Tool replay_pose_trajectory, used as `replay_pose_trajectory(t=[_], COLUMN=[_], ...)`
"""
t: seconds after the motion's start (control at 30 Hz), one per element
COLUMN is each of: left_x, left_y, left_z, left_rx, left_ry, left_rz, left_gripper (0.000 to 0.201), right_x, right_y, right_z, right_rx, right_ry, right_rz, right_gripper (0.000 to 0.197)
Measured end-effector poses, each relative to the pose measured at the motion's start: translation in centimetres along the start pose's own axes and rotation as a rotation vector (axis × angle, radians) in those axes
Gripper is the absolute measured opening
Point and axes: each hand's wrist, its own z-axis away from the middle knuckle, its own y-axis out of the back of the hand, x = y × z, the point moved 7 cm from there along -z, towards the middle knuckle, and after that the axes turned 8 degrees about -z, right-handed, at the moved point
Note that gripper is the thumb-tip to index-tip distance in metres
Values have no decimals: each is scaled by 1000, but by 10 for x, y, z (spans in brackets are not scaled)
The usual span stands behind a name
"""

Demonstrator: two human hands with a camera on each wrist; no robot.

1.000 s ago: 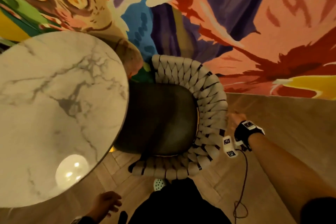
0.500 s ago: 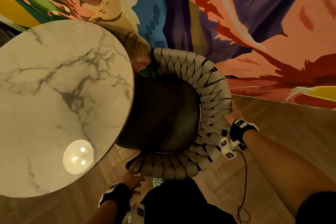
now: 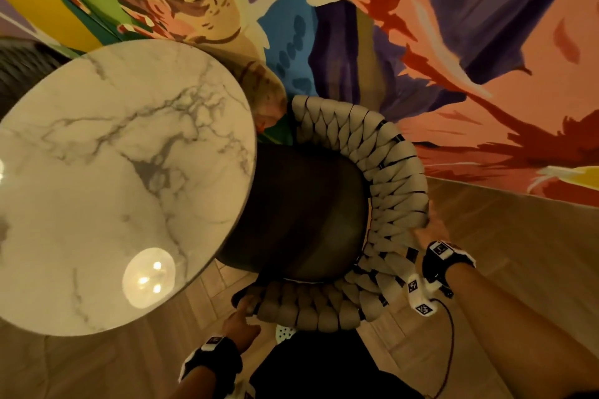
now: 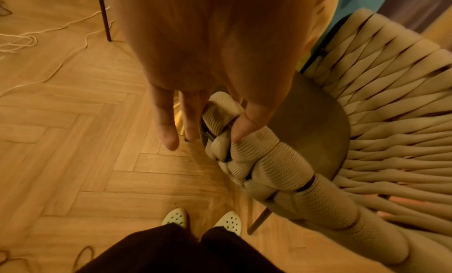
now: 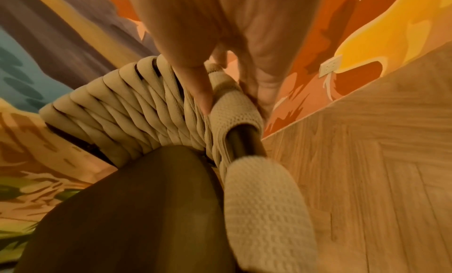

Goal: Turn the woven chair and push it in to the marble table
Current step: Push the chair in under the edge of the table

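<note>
The woven chair (image 3: 385, 191) has a beige braided rim and a dark seat (image 3: 301, 214). It stands right of the round marble table (image 3: 107, 178), and the seat's left edge lies under the tabletop. My left hand (image 3: 244, 312) holds the near end of the rim. In the left wrist view, the left hand (image 4: 208, 130) has its thumb on the rim's inner side and its fingers down the outer side. My right hand (image 3: 432, 230) grips the rim's right side. Seen from the right wrist, the right hand (image 5: 232, 101) has thumb inside and fingers outside.
A painted mural wall (image 3: 453, 58) stands close behind the chair. The floor (image 4: 73, 142) is herringbone wood, with loose cords (image 4: 36, 35) and a thin dark leg (image 4: 105, 22) on it. My shoes (image 4: 176, 217) are just behind the chair. A wall socket (image 5: 330, 66) sits low on the wall.
My left hand rose from beside my leg and took the near end of the rim. My right hand moved in from just off the rim and closed on it.
</note>
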Motion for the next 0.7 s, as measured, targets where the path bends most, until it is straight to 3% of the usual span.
replay_pose_trajectory(t=[0.1,0.17,0.27,0.33,0.4,0.5,0.6,0.7], left_x=[-2,-2,-11,-24,-46,-86,-143,-205], left_y=[-1,-4,-2,-5,-7,-15,-22,-17], left_z=[0,0,4,8,13,18,24,20], left_rx=[-105,-171,-170,-179,-178,-199,-240,-164], left_ry=[-7,-37,-47,-40,-30,-16,15,33], left_rz=[63,106,154,175,186,185,171,242], left_gripper=[68,57,37,29,25,23,21,18], right_x=[22,50,111,156,178,180,160,137], right_y=[-17,-34,-58,-83,-111,-139,-155,-180], right_z=[14,31,63,94,139,186,188,199], right_rx=[-34,-67,-63,-131,-242,-362,-276,-256], right_ry=[-124,-208,-279,-355,-403,-470,-362,-342], right_rz=[-174,-270,-355,-395,-332,-334,-295,-347], right_gripper=[52,51,42,32,36,32,28,30])
